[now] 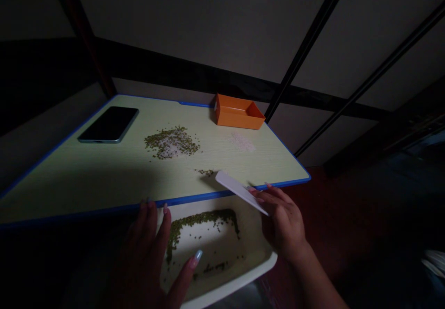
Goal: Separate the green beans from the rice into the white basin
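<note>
The card (239,192) is in the right hand (285,221), its flat length slanting from the desk's (274,163) near edge down over the right back corner of the tub (239,279). The right hand's fingers pinch the card at its lower right end; its upper left end is over the desk, just beside a small scatter of beans (206,172). Whether that end touches the desktop, I cannot tell.

The left hand (148,249) is at the left side of the tub, its fingers spread, the thumb reaching over the inside and the other fingertips up by the desk's blue edging (194,199). Whether it grips the tub, I cannot tell.

The tub is pale and sits right below the desk's near edge. Green beans (208,216) line its back and left sides, with a few loose on its floor.

On the desk, behind the small scatter, is a larger pile (172,143) of green beans mixed with white grains. To its right is a thin patch of white grains (241,141), and behind that patch stands an orange box (239,114), open at the top. A phone (109,124) lies at the left, its screen dark. Panels (194,26) rise behind the desk.
</note>
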{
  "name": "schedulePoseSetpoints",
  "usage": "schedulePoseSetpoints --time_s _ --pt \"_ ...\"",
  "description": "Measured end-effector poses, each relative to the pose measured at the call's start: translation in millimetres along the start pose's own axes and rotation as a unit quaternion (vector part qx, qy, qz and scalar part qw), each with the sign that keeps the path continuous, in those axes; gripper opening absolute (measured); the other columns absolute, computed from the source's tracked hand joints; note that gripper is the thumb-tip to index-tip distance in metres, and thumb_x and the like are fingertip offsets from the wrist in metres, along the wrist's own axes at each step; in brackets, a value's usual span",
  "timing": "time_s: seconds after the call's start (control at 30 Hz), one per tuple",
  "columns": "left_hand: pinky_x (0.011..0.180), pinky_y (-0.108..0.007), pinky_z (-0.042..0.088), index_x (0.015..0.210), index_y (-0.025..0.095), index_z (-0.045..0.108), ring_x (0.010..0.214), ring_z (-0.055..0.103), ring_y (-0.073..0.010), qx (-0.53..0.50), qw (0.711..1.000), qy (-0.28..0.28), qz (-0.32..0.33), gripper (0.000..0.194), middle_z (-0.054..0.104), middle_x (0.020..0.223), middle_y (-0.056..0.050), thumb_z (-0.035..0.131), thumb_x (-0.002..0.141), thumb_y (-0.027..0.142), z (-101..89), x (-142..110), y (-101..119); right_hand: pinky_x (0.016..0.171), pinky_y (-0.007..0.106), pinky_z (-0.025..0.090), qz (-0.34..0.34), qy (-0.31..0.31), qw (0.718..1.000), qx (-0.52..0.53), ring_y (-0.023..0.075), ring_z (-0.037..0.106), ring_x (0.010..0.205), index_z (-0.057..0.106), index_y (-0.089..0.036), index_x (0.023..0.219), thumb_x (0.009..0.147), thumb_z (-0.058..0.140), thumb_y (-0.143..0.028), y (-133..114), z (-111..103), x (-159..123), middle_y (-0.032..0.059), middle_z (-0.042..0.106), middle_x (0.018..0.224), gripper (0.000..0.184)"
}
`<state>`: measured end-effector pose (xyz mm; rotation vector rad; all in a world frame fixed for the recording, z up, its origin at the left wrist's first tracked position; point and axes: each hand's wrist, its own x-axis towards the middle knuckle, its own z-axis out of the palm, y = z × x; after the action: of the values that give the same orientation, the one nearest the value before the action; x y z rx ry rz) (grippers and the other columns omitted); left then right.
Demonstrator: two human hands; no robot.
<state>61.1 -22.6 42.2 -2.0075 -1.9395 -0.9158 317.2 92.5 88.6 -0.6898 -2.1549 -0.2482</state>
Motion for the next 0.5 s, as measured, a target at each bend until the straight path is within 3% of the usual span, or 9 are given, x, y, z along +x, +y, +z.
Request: schedulePoseSetpoints --time_s 0.27,0.5 --pt "0.106 -0.054 0.045 0.154 0.02 0.017 0.147 0.029 -0.036 0.018 1.0 -0.008 0.007 0.075 0.02 0.165 -0.014 0.045 0.089 0.047 -3.1 0.5 1.8 0.089 0.045 0.061 0.02 0.03 0.999 0.021 0.0214 0.078 0.084 0.054 -0.025 0.101 0.085 0.05 -0.005 1.2 1.6 7.2 0.0057 0.08 0.09 0.026" --pt "0.109 -0.053 0.043 0.154 0.019 0.016 0.148 0.027 -0.0341 0.02 1.0 -0.007 0.004 0.074 0.021 0.164 -0.012 0.043 0.09 0.046 -4.2 2.4 4.4 0.091 0.044 0.06 0.015 0.037 0.999 0.024 0.0211 0.078 0.084 0.054 -0.025 0.106 0.087 0.05 -0.005 -1.1 0.3 6.1 0.0049 0.08 0.091 0.028"
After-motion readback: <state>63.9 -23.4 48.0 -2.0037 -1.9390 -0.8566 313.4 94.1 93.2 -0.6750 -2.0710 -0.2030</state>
